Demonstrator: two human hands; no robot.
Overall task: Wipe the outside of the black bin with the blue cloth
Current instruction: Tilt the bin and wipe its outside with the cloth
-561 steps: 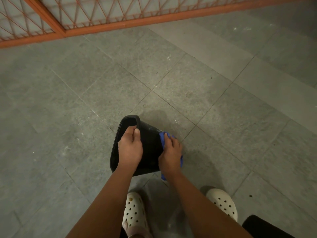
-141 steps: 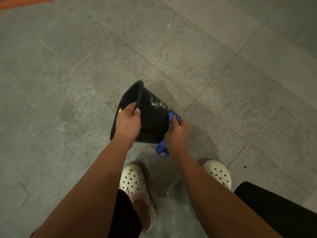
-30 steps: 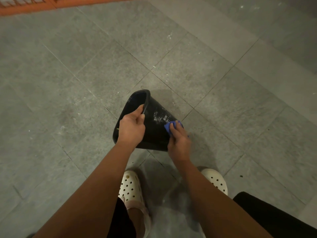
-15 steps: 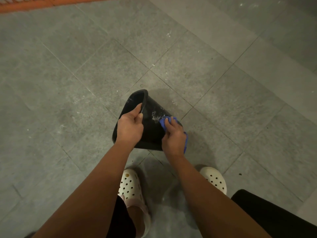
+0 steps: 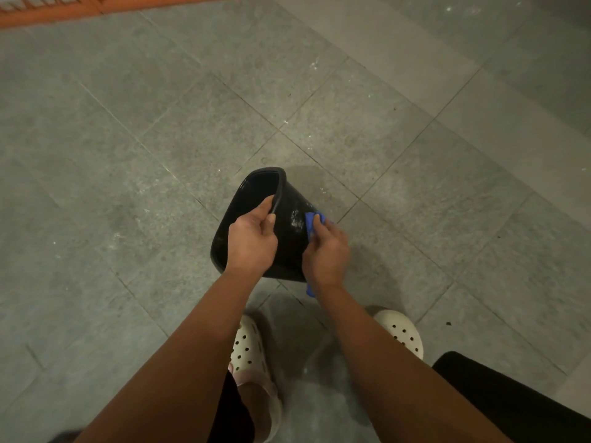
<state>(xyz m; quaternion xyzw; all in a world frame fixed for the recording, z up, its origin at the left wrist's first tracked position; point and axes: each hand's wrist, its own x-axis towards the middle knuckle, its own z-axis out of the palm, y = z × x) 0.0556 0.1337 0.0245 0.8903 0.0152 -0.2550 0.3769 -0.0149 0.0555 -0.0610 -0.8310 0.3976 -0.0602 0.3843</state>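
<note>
Grey tiled floor (image 5: 134, 161) bears tilted black bin (image 5: 289, 251) and cream clogs (image 5: 399, 332)

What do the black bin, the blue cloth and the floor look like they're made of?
The black bin is probably moulded plastic: smooth, dull sheen, thin rolled rim. The blue cloth is soft fabric, perhaps microfibre; it bunches and folds, weave too small to tell. The floor looks like grey stone or stone-look tiles: matte, speckled, thin joint lines.

Black bin (image 5: 289, 231): smooth glossy plastic. Blue cloth (image 5: 311, 223): soft fabric. Floor (image 5: 160, 123): matt speckled grey tile.
</note>
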